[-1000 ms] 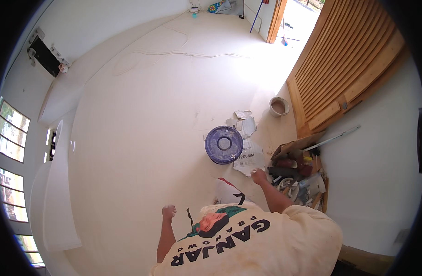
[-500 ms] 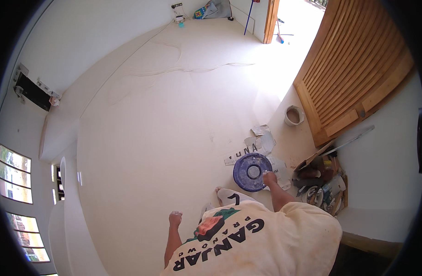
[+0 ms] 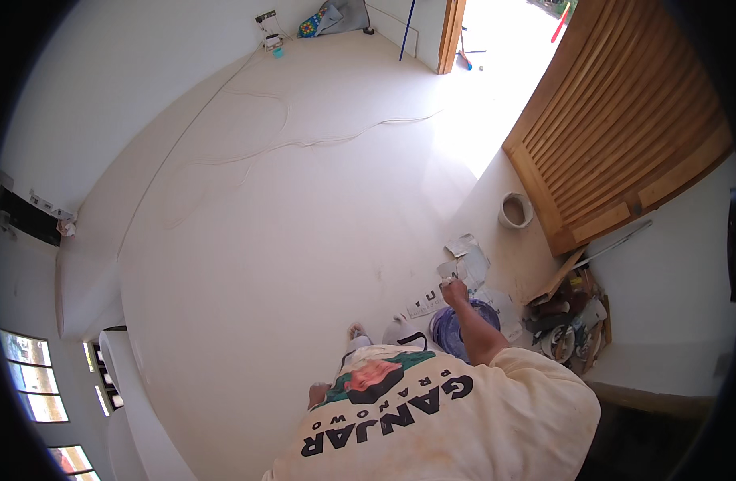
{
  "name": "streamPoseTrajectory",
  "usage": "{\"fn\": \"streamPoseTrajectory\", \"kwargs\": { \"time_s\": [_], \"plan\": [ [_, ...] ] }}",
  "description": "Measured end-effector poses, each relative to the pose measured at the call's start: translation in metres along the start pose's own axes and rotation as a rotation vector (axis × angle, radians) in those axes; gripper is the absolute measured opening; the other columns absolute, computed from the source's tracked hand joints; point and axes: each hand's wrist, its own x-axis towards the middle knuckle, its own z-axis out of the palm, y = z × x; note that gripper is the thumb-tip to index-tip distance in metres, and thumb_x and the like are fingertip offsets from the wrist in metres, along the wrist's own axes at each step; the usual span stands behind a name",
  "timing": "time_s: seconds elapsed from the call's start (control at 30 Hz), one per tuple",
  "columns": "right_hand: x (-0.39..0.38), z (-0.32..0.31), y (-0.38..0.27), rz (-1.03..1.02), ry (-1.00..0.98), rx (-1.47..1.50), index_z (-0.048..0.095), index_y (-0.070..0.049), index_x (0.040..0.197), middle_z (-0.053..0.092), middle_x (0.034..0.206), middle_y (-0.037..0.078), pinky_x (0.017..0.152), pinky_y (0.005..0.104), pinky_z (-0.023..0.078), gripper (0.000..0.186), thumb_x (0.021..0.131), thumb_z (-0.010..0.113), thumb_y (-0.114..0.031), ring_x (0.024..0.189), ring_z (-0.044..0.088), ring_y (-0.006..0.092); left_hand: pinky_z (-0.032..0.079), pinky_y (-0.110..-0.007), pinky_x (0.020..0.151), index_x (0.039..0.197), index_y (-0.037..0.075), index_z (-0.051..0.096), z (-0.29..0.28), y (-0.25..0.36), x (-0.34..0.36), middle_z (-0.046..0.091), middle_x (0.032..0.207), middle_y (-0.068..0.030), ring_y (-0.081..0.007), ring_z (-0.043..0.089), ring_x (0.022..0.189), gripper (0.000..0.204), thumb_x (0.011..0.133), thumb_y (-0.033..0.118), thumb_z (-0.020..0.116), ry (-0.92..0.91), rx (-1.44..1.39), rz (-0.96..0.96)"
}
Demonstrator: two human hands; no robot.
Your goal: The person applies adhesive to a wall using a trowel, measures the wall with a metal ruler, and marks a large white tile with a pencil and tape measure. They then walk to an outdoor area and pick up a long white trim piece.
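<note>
My right hand [image 3: 454,292] reaches out over the edge of a round blue-purple bucket [image 3: 442,330]. Its fingers are closed on what looks like a putty knife [image 3: 447,271], whose pale grey blade points away from me above torn paper sheets. My right forearm hides part of the bucket, which stands by my feet. Low at my left side, my left hand [image 3: 318,393] shows only in part beside my cream shirt [image 3: 416,425]; its fingers are too hidden to make out.
Torn printed paper [image 3: 474,260] lies on the pale floor [image 3: 304,240]. A whitish bucket [image 3: 515,211] stands near the slatted wooden door [image 3: 616,120]. Rubble and scrap [image 3: 564,321] fill the right corner. A thin cable [image 3: 304,143] crosses the floor.
My right hand has moved from the bucket's rim forward onto the putty knife. My left hand has drawn in against my shirt. The view has shifted slightly.
</note>
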Motion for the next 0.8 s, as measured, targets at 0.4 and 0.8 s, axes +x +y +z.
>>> {"fn": "streamPoseTrajectory", "kwargs": {
  "time_s": [0.4, 0.8],
  "plan": [
    [0.091, -0.028, -0.009, 0.451, 0.019, 0.056, 0.068, 0.003, 0.102, 0.067, 0.106, 0.025, 0.091, 0.0468, 0.05, 0.042, 0.088, 0.054, -0.034, 0.105, 0.064, 0.0391, 0.052, -0.036, 0.063, 0.111, -0.004, 0.059, -0.27, 0.34, 0.265, 0.066, 0.082, -0.0174, -0.0247, 0.064, 0.068, 0.039, 0.079, 0.017, 0.067, 0.482, 0.024, 0.281],
    [0.444, -0.195, -0.115, 0.248, 0.284, 0.25, 0.068, 0.001, 0.093, 0.067, 0.098, 0.025, 0.085, 0.0497, 0.051, 0.038, 0.088, 0.054, -0.035, 0.097, 0.064, 0.042, 0.054, -0.032, 0.06, 0.106, -0.004, 0.063, -0.147, 0.643, 0.349, 0.069, 0.089, -0.0171, -0.0218, 0.066, 0.067, 0.034, 0.079, 0.018, 0.068, 0.061, -0.04, 0.231]
  ]
}}
